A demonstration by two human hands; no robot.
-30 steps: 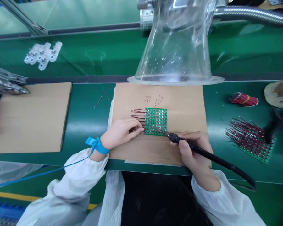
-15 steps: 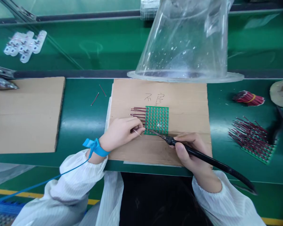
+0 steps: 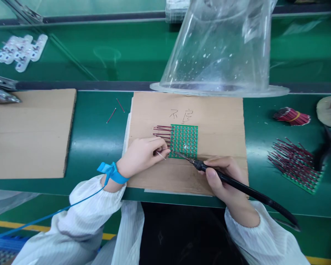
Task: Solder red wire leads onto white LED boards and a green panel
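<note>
A green circuit board (image 3: 184, 141) lies on a cardboard sheet (image 3: 226, 125), with several dark red wires (image 3: 162, 135) sticking out from its left edge. My left hand (image 3: 146, 152) is closed at the board's lower left corner, its fingertips pinched together; a thin pale strand (image 3: 161, 155) shows between the fingers. A blue band with a cord circles that wrist. My right hand (image 3: 223, 176) grips a black soldering iron (image 3: 200, 165), whose tip is over the lower part of the board.
A clear funnel-shaped hood (image 3: 217, 55) hangs behind the board. On the right are a banded wire bundle (image 3: 294, 116), a second wired board (image 3: 300, 173) and black pliers (image 3: 327, 147). Two loose wires (image 3: 111, 115) and another cardboard sheet (image 3: 30, 136) lie to the left.
The view has shifted slightly. Both hands hold nearly the same pose, and the iron's tip remains over the board's lower part.
</note>
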